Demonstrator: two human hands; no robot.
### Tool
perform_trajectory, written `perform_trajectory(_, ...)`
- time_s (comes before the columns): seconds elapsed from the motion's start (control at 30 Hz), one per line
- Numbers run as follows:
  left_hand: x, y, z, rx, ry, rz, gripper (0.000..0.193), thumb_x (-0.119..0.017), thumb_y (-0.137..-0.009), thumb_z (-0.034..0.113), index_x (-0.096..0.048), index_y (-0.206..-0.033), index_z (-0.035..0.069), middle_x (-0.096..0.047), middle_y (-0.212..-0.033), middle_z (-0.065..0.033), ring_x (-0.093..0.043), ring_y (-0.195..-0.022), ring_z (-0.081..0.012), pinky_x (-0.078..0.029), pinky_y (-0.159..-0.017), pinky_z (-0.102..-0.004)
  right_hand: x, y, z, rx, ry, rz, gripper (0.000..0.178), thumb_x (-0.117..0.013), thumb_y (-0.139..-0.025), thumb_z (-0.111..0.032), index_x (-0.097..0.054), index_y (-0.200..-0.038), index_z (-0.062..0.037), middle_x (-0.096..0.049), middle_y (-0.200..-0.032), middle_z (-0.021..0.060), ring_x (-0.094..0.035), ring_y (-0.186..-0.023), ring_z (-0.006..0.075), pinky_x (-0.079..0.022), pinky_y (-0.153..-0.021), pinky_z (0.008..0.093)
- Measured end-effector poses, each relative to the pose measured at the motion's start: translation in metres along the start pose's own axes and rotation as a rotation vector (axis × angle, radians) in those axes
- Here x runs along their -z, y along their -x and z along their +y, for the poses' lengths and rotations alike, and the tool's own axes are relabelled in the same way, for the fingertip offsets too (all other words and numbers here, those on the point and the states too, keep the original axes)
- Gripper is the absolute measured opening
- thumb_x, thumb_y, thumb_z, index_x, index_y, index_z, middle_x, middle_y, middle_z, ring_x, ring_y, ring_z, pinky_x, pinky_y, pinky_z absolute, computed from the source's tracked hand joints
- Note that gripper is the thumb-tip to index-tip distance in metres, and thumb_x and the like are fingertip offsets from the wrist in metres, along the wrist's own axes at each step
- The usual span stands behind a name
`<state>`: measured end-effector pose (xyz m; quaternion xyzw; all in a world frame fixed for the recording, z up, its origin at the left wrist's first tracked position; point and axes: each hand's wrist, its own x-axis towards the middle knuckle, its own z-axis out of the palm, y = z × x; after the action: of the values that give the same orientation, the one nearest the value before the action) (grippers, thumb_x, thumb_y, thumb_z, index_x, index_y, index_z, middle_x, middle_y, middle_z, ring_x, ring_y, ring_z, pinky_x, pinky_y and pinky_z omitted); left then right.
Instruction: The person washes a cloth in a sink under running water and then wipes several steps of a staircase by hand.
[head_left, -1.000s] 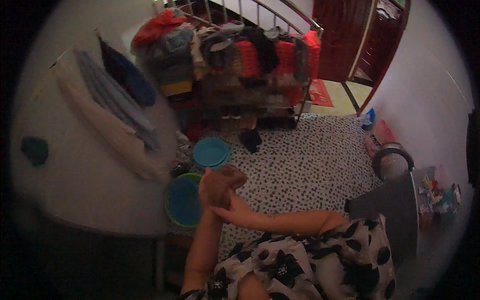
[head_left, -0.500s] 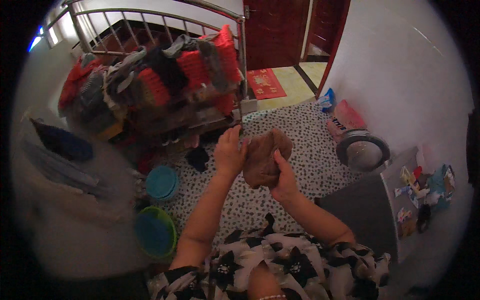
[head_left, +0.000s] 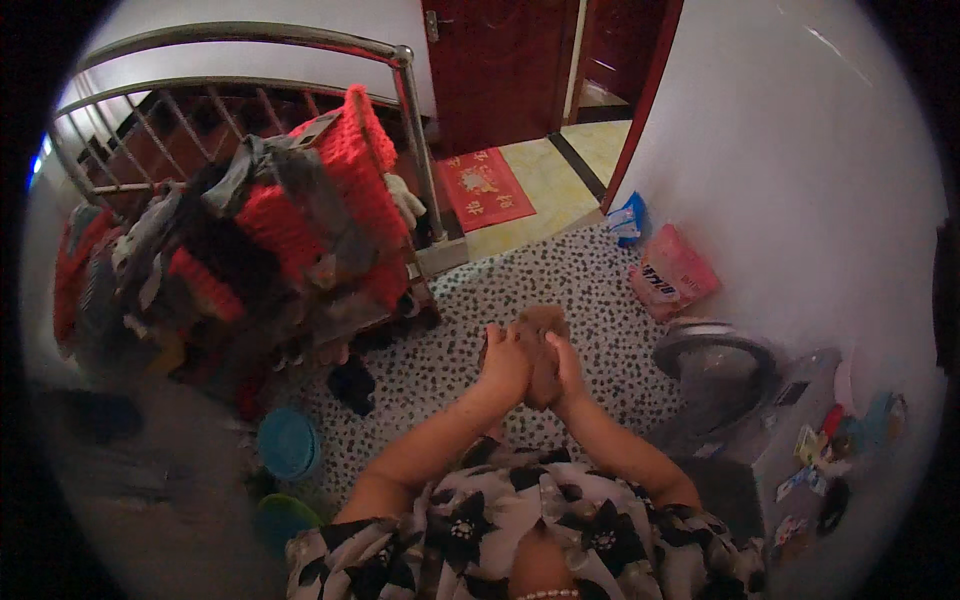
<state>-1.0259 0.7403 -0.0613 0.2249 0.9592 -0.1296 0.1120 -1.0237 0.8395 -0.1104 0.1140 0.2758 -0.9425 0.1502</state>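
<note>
A soft piece of brown cloth [head_left: 543, 320] is bunched between my two hands, in front of my chest. My left hand [head_left: 508, 365] is closed on its left side, fingers bent over the fabric. On the right side my right hand [head_left: 569, 375] grips it, thumb on top. The fabric's upper end sticks out above both hands. Part of the cloth is hidden behind the left fingers, so its exact kind does not show.
Red and grey clothes [head_left: 290, 215] are heaped by a metal railing [head_left: 405, 130] at the left. Blue [head_left: 287, 443] and green [head_left: 285, 515] basins stand near left. At right are a pink bag [head_left: 672, 272], a blue packet [head_left: 627, 219] and a washing machine's round lid [head_left: 700, 340].
The cloth was spread wider and is now bunched narrower. My hands have come closer together, the left one moving from beside the cloth onto it. The view has shifted to the right.
</note>
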Motion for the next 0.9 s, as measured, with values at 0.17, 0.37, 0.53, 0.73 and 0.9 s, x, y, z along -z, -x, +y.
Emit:
perform_trajectory(0.17, 0.028, -0.123, -0.059, -0.276, 0.553, 0.180, 0.053, -0.063, -0.073, 0.018, -0.048, -0.124, 0.011, -0.048, -0.123, -0.0107, -0.047, -0.109, -0.0293, -0.036, -0.091, -0.0458, -0.002, -0.109, -0.098, -0.011, -0.069, 0.169, 0.040, -0.050, -0.085, -0.033, -0.049, -0.116, -0.0078, -0.053, -0.111, 0.0084, -0.053, -0.098, 0.0221, -0.044, -0.085, 0.0371)
perform_trajectory(0.37, 0.027, -0.254, -0.092, -0.212, 1.655, 0.148, 0.044, -0.059, -0.080, 0.016, -0.046, -0.122, 0.007, -0.051, -0.114, -0.0165, -0.052, -0.099, -0.0364, -0.044, -0.084, -0.0403, 0.013, -0.195, -0.165, 0.150, 0.131, 0.379, 0.042, -0.053, -0.083, -0.035, -0.049, -0.116, -0.0097, -0.053, -0.109, 0.0071, -0.052, -0.098, 0.0222, -0.043, -0.085, 0.0397)
perform_trajectory(0.53, 0.029, -0.362, -0.124, -0.078, 0.750, 0.667, 0.043, -0.063, -0.078, 0.015, -0.049, -0.117, 0.007, -0.049, -0.113, -0.0192, -0.052, -0.097, -0.0346, -0.045, -0.080, -0.0375, 0.032, -0.292, -0.232, 0.138, 0.273, 0.322, 0.041, -0.055, -0.082, -0.034, -0.050, -0.115, -0.0113, -0.053, -0.109, 0.0065, -0.052, -0.097, 0.0228, -0.043, -0.083, 0.0419)
perform_trajectory(0.73, 0.066, -0.484, -0.177, 0.118, 0.971, 0.586, 0.016, -0.068, -0.075, 0.015, -0.059, -0.080, 0.001, -0.059, -0.087, -0.0123, -0.056, -0.070, -0.0186, -0.044, -0.059, -0.0298, 0.037, -0.442, -0.306, 0.125, 0.146, 0.322, 0.038, -0.058, -0.080, -0.029, -0.053, -0.111, -0.0077, -0.056, -0.110, 0.0057, -0.053, -0.100, 0.0225, -0.043, -0.086, 0.0405)
perform_trajectory(0.9, 0.068, -0.555, -0.216, 0.420, 1.426, 0.657, 0.016, -0.063, -0.080, 0.014, -0.058, -0.079, -0.001, -0.055, -0.062, -0.0103, -0.051, -0.055, -0.0131, -0.042, -0.052, -0.0263, 0.023, -0.536, -0.346, -0.131, 0.222, 0.195, 0.039, -0.059, -0.080, -0.030, -0.052, -0.113, -0.0100, -0.055, -0.111, 0.0068, -0.053, -0.101, 0.0240, -0.043, -0.087, 0.0413)
